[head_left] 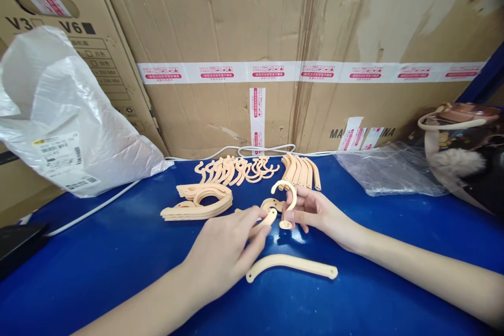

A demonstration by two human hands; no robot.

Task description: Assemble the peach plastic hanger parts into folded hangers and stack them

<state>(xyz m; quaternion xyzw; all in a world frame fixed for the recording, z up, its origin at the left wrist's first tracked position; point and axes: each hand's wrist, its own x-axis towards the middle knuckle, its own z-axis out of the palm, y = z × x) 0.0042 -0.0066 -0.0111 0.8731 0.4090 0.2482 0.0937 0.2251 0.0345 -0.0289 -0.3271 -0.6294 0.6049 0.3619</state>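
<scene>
My left hand (228, 247) is closed on a cream plastic hanger arm (270, 217), whose holed end sticks out past the fingertips. Between the thumb and fingers of my right hand (311, 210) stands a cream hanger hook (293, 194), its curve up and its round foot down. Behind the hands, partly hidden by them, is another cream curved piece (271, 203). Nearer to me, a loose curved hanger arm (291, 261) lies flat on the blue table (354, 294).
Stacked cream hanger pieces (200, 210) lie at left. Behind are several hooks (224, 170) and several curved arms (301, 170). A white plastic bag (79, 121) stands left, a clear bag (389, 170) lies right, near a dark bag (472, 152). Cardboard boxes (220, 31) and a white cable (94, 210) border the table.
</scene>
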